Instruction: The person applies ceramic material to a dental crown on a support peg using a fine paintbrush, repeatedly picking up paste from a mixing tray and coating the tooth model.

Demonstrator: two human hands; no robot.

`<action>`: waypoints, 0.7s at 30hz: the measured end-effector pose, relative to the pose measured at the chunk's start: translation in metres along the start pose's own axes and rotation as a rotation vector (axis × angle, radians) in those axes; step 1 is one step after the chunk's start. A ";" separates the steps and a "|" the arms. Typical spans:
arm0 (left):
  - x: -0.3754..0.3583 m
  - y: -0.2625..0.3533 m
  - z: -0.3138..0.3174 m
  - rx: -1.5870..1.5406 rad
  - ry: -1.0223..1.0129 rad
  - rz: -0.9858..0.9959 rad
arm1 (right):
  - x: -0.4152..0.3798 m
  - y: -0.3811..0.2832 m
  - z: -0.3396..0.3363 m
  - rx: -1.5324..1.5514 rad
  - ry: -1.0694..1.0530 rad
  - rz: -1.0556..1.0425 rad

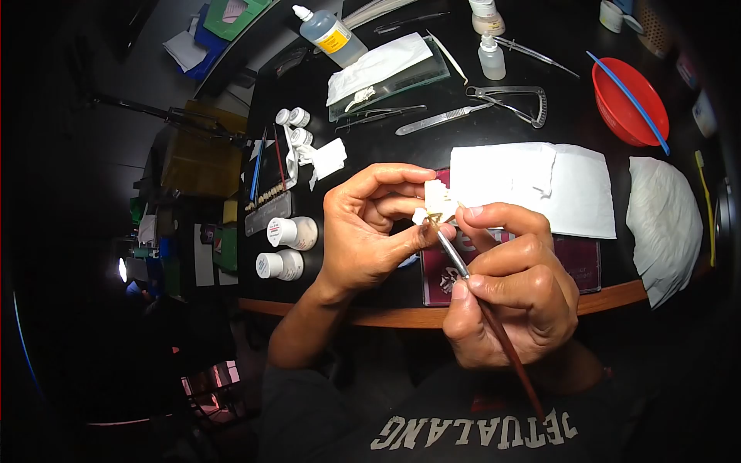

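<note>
While a dark lettered shirt (455, 397) is being seen nearest, at six o'clock from the small cream piece (438, 199), a slender brush (495, 324) is being gripped toward five by the right hand (525, 285), its curled fingers closed on the handle against the thumb. The jagged piece itself, in the middle of the clock, is being pinched between the thumb and fingertips of the left hand (363, 235), at eight, its fingers bent and only slightly parted; the brush tip is being held at the lower edge of the piece, though whether the bristles are touching cannot be told. Beneath the hands, a maroon board (584, 266) is being partly covered by white paper (579, 193), at three, and a wrinkled white tissue (665, 224) is being seen farther out that way. Two white-capped jars (289, 231) are showing between eight and nine, and three smaller jars (299, 117) at ten. Farther off, a scalpel (444, 121) is lying at twelve, a metal caliper (541, 106) toward one, and a red bowl (615, 116) is being crossed by a blue stick (631, 103) at two. Farthest away, a glass slab (409, 89) is being seen at eleven, with a yellow-labelled bottle (340, 42) beyond it, and a small dropper bottle (492, 60) between twelve and one.
</note>
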State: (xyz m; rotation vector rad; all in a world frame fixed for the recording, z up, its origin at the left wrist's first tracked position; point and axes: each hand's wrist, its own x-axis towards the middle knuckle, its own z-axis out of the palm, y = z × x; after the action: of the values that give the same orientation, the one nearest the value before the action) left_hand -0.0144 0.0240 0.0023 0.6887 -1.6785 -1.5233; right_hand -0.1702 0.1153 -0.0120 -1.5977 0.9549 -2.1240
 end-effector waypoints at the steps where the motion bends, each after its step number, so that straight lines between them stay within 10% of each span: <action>1: 0.000 0.000 0.000 -0.004 -0.001 -0.004 | 0.000 -0.001 0.000 0.000 -0.004 0.003; 21: -0.001 0.000 0.000 -0.003 0.004 0.003 | -0.002 0.001 -0.008 -0.009 -0.140 -0.003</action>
State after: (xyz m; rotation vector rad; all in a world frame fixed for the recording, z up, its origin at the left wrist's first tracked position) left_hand -0.0139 0.0242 0.0019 0.6869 -1.6728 -1.5214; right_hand -0.1767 0.1184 -0.0157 -1.7269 0.9181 -1.9822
